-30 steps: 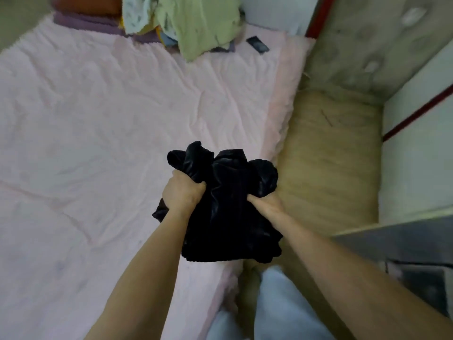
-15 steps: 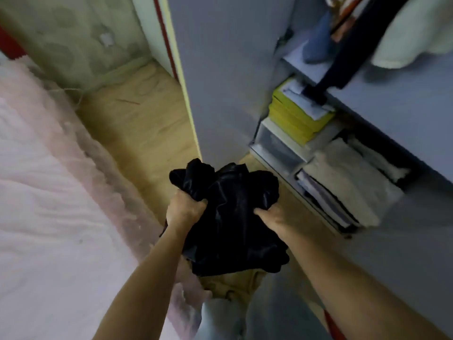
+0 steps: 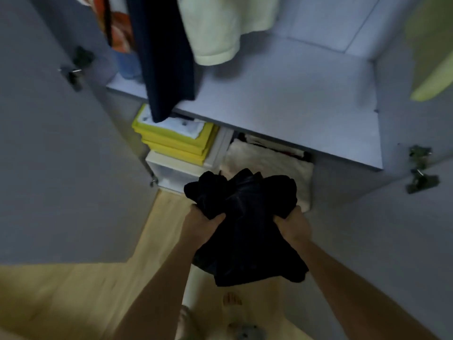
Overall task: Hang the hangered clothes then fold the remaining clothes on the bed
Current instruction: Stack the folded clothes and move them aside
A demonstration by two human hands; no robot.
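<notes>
In front of an open wardrobe [image 3: 306, 99], a bunched black garment [image 3: 245, 224] is held up in the air by both hands, above the pale wooden floor [image 3: 81, 290]. The left hand [image 3: 203, 223] is closed around the left side of the bundle, with its fingers curled over a fold of the fabric. The right hand [image 3: 293, 227] is clamped on the right side in the same manner, the thumb being pressed into the cloth. Loose ends of the garment are seen sticking up above the hands, and the rest hangs down between the forearms.

Behind the bundle, in the lower compartment of the wardrobe, a folded cream textile [image 3: 267, 165] is stored, partly hidden by the black fabric. Just to its left, a stack of yellow boxes [image 3: 176, 141] is set on top of a white drawer unit [image 3: 171, 173]. Above them a grey shelf [image 3: 282, 111] is fitted across the wardrobe. From the top of the frame a dark navy garment [image 3: 164, 57] hangs down past the front edge of that shelf, a cream garment [image 3: 220, 28] hangs just to its right, and an orange patterned one [image 3: 115, 23] to its left. The grey wardrobe door [image 3: 49, 143] stands open on the left.
</notes>
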